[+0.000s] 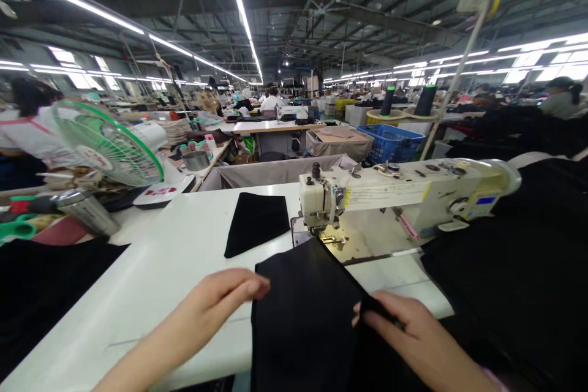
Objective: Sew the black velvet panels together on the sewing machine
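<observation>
Tabletop: white, sewing mach. on it
Blk cloth: far tip at mach. head; most lies this side, so prob. early
R hand: pinching cloth's R edge
L hand: fingers bent at L edge, can't tell if gripping
2nd blk pc.: flat, farther back, apart

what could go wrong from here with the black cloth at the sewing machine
The black cloth might skew: the right hand grips one edge while the left hand is at the opposite edge, so an uneven pull could turn it under the sewing machine. It also runs past the near edge of the white table, so its weight might drag it back.
</observation>
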`<state>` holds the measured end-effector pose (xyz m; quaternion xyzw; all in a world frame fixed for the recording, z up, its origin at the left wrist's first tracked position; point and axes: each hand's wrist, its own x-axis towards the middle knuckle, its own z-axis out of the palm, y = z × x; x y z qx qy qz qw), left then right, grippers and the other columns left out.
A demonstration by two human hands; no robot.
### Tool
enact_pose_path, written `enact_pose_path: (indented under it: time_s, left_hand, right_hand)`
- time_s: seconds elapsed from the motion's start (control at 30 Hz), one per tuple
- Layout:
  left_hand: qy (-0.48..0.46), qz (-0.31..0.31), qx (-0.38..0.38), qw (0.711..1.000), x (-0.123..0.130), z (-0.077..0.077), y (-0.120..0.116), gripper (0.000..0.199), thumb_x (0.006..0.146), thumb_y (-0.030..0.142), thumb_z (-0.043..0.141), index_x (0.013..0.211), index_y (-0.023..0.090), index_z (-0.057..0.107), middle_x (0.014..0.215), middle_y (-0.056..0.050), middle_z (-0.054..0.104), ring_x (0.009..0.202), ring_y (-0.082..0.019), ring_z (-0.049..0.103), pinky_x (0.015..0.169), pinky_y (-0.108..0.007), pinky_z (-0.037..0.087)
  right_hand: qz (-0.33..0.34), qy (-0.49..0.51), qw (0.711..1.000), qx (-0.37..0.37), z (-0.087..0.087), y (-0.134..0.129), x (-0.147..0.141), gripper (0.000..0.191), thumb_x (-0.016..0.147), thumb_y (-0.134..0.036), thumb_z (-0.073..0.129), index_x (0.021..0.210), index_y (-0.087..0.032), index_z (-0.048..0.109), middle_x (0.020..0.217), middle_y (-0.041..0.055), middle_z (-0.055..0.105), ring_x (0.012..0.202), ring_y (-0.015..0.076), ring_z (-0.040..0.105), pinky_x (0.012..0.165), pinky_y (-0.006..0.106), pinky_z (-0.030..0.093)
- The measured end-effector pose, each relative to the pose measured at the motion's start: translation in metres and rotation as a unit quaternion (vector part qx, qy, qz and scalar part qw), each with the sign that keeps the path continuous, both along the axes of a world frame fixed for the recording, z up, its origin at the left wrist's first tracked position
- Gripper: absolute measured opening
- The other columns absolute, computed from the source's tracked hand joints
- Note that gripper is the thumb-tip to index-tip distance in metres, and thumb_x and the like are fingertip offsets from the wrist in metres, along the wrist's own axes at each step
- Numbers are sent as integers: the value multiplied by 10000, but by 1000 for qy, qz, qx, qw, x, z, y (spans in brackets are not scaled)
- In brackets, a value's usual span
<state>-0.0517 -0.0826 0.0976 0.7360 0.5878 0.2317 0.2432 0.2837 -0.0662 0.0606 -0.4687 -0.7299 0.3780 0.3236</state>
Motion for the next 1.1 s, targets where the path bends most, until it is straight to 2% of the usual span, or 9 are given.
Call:
enact_pose_path:
  time_s: [0.13, 0.23, 0.33, 0.43, 0.67, 0.83, 0.97, 1.03, 1.1]
  left_hand:
    - [145, -5, 111, 983, 17, -36, 85, 276, 939, 287, 488, 1077, 199, 710, 1147, -89, 716, 1071, -238, 656, 995, -374, 510]
    - [185, 10, 125, 975, 25, -62, 125, 257, 897, 177, 517, 1072, 146, 703, 1140, -151, 676, 1088, -289, 623, 962, -430, 514]
    - [212, 22, 126, 969, 27, -73, 136, 253, 910, 146, 461, 919, 113, 712, 1000, -177, 655, 999, -319, 624, 875, -460, 527]
    - [223, 16, 119, 968, 26, -72, 122, 291, 921, 132, 425, 810, 117, 694, 933, -164, 635, 920, -294, 631, 845, -436, 522]
    - [218, -17, 87, 972, 17, -67, 66, 326, 954, 166, 423, 838, 175, 727, 868, -72, 654, 746, -180, 652, 712, -295, 530]
    - [229, 26, 118, 966, -18, -63, 92, 340, 944, 125, 408, 1081, 154, 717, 1117, -130, 701, 1056, -249, 658, 952, -378, 522]
    - [240, 31, 122, 963, -29, -68, 131, 351, 956, 173, 431, 1227, 158, 654, 1343, -134, 637, 1262, -261, 577, 1097, -401, 441]
    - [250, 34, 111, 961, -25, -75, 142, 365, 959, 193, 437, 1272, 156, 621, 1401, -145, 600, 1328, -289, 526, 1116, -459, 418]
    - [260, 49, 96, 960, -21, -85, 146, 397, 964, 215, 431, 1328, 149, 576, 1457, -167, 547, 1382, -330, 467, 1113, -544, 398]
  right_hand:
    - [-152, -31, 986, 61, -16, 40, 27, 377, 862, -508, 567, 957, -205, 769, 963, 73, 791, 923, 285, 733, 820, 324, 576]
    - [-309, -86, 938, 131, -18, 62, 62, 437, 813, -553, 547, 930, -193, 766, 854, 93, 792, 826, 308, 742, 702, 347, 583]
    - [-405, -198, 877, 165, -13, 71, 89, 447, 842, -527, 497, 993, -196, 757, 618, 71, 725, 583, 293, 697, 531, 347, 517]
    - [-411, -303, 834, 208, -14, 85, 92, 389, 870, -414, 463, 996, -185, 751, 636, 95, 723, 538, 291, 671, 515, 355, 478]
    - [-316, -356, 826, 302, -32, 127, 41, 371, 935, -299, 421, 1065, -91, 700, 916, 191, 760, 779, 307, 709, 706, 399, 538]
    - [-292, -282, 828, 387, -9, 92, -2, 376, 984, -389, 456, 1053, -105, 692, 1093, 210, 723, 980, 341, 664, 870, 474, 522]
    - [-11, -179, 926, 332, -10, 62, -80, 373, 1042, -328, 383, 1174, -139, 676, 1205, 126, 721, 1111, 223, 669, 986, 355, 516]
    - [99, -215, 925, 296, -23, 62, -120, 459, 1027, -387, 435, 1381, -119, 553, 1439, 135, 576, 1331, 255, 532, 1102, 407, 438]
    - [131, -257, 921, 263, -38, 70, -150, 535, 1011, -437, 473, 1436, -115, 500, 1510, 141, 496, 1413, 279, 435, 1149, 450, 379]
